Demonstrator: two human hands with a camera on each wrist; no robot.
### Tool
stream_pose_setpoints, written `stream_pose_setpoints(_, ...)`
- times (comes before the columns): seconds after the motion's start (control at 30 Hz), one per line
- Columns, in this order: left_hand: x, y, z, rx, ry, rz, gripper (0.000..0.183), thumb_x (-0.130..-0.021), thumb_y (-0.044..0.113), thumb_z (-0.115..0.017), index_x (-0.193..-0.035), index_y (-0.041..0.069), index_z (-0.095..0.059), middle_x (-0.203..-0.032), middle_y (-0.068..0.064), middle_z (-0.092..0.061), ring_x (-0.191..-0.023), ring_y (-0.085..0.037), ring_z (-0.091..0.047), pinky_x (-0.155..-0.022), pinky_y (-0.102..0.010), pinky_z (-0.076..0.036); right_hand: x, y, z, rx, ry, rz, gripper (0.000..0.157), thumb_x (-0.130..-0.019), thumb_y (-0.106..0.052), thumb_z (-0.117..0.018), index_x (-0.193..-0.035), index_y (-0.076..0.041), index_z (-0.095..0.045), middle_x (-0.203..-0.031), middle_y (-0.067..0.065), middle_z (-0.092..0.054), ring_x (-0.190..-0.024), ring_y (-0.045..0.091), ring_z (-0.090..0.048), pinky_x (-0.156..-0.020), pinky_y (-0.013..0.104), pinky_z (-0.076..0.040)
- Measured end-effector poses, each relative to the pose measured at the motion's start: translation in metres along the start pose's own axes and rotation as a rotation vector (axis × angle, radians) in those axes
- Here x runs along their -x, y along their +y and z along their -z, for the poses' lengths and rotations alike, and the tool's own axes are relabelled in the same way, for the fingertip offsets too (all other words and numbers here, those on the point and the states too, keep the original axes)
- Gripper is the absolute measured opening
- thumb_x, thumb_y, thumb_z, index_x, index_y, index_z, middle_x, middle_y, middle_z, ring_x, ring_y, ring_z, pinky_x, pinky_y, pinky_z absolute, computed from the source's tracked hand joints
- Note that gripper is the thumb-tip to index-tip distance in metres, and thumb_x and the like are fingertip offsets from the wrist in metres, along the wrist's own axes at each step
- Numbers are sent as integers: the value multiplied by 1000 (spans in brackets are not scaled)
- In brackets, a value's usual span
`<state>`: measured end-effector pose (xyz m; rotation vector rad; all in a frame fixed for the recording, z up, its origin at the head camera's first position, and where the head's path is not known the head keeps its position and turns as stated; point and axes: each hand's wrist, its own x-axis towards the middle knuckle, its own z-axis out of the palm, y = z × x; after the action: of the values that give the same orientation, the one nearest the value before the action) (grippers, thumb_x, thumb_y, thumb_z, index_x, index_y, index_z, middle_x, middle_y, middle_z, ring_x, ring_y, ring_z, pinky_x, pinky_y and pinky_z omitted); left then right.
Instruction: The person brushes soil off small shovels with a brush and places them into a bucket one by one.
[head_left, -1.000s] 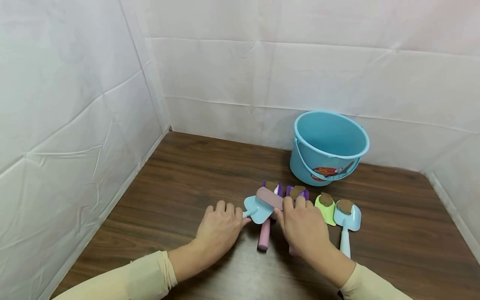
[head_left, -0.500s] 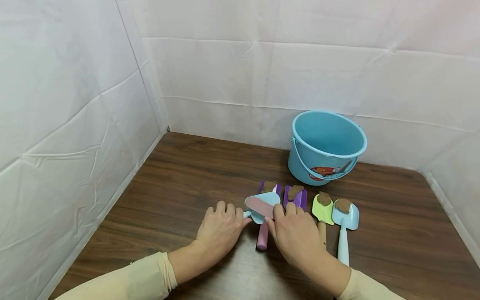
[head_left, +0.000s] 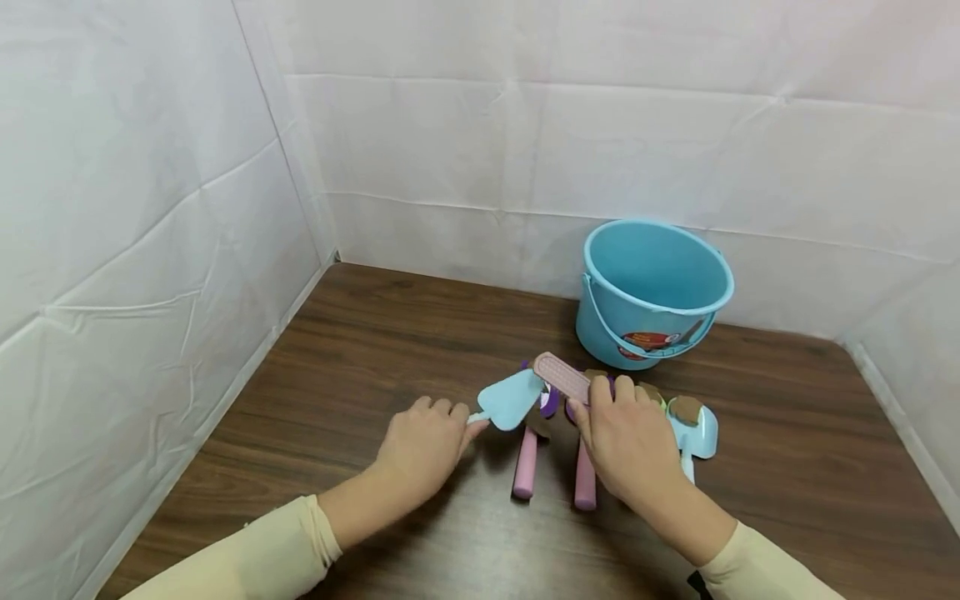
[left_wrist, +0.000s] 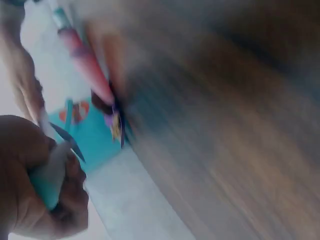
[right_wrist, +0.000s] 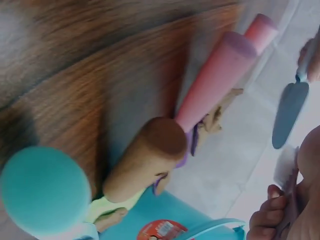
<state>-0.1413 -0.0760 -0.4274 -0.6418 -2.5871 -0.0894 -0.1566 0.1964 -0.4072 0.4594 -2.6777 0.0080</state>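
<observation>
In the head view my left hand [head_left: 423,442] grips the handle of a light blue hand trowel [head_left: 510,400], its blade raised over the table and pointing right. My right hand [head_left: 630,437] holds a pink brush [head_left: 561,377], tilted up to the left beside the trowel's tip. Whether brush and blade touch I cannot tell; whitish bristles [right_wrist: 285,167] show in the right wrist view. Below lie two purple shovels with pink handles [head_left: 527,467], partly hidden by my tools. A brown clump [head_left: 537,425] sits near the left shovel's handle. The left wrist view is blurred.
A light blue bucket [head_left: 652,292] stands at the back right. Right of my right hand lie a light blue shovel [head_left: 701,433] bearing a brown clump [head_left: 686,409] and a mostly hidden green shovel. White sheets [head_left: 420,142] enclose the wooden table [head_left: 360,350].
The brush has moved left across the trowel's blade, then back up and right. My left hand has shifted slightly left with the trowel. The brown clump below the blade has come into view.
</observation>
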Motion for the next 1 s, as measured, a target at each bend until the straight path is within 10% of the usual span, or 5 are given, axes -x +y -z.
stream_pose_setpoints(0.17,-10,-12,7,648,-282,221,47,-109,43,-41,-73,16,-54,-58,6,-42,-50,-7,-36,-46,-24,-36,2,-2,14,-45,73,43,40,-101,-40,-57,-95,-1,-51,-75,10,-39,-61,26,-41,-51,36,-35)
stream_pose_setpoints(0.37,-11,-10,7,1665,-575,596,54,-110,50,-32,-82,9,-53,-67,0,-47,-55,-9,-42,-48,-20,-38,3,-8,25,-71,128,107,40,-102,-38,-55,-94,0,-52,-74,8,-37,-60,22,-36,-51,32,-30)
stream_pose_setpoints(0.5,-8,2,7,2100,-680,738,52,-110,51,-26,-83,12,-46,-69,3,-40,-57,-6,-37,-49,-17,-33,4,-16,29,-94,117,141,37,-100,-36,-60,-93,0,-53,-76,8,-39,-61,20,-36,-52,30,-31)
stream_pose_setpoints(0.7,0,19,13,2394,-695,713,50,-110,52,-20,-85,15,-45,-69,5,-39,-59,-6,-36,-52,-16,-33,5,-27,32,-119,76,185,43,-106,-42,-47,-95,-2,-54,-77,7,-41,-64,19,-38,-56,30,-36)
stream_pose_setpoints(1.0,14,34,13,2497,-800,589,47,-110,50,-21,-85,19,-46,-70,8,-41,-61,-3,-37,-54,-14,-33,10,-47,29,-157,44,223,39,-105,-44,-45,-93,-7,-53,-77,2,-39,-63,16,-37,-52,28,-33)
